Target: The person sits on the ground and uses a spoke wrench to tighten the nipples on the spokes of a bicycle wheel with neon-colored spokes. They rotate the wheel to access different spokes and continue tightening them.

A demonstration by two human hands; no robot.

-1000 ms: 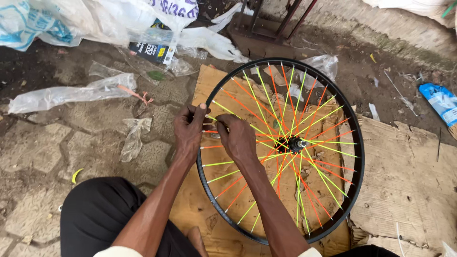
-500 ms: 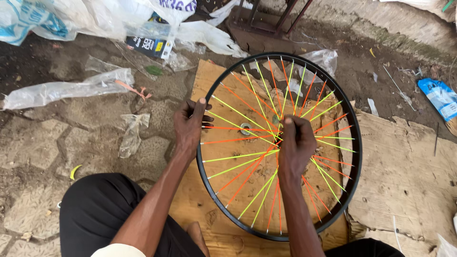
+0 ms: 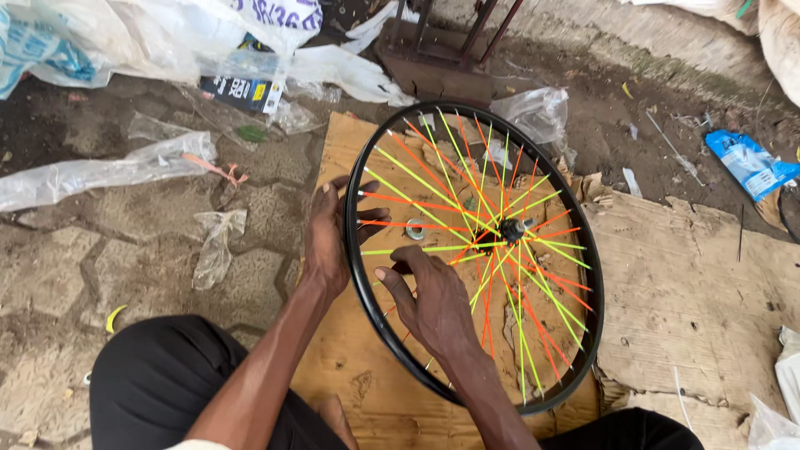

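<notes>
Two hands on one bicycle wheel (image 3: 475,250), which lies flat on the cardboard sheet (image 3: 692,292) in front of my knees. All the orange and yellow-green spokes I can see run from hub (image 3: 512,228) to black rim, so lacing looks largely done; how tight they are I cannot tell. My left hand (image 3: 327,237) clamps the rim's near-left edge. My right hand (image 3: 433,300) lies on the spokes just right of it, fingers spread, gripping nothing. Beyond my left hand lie clear plastic bags (image 3: 100,171); past the wheel stands a rusty metal frame (image 3: 442,50). A small metal ring (image 3: 415,228) sits under the spokes, between my hands.
</notes>
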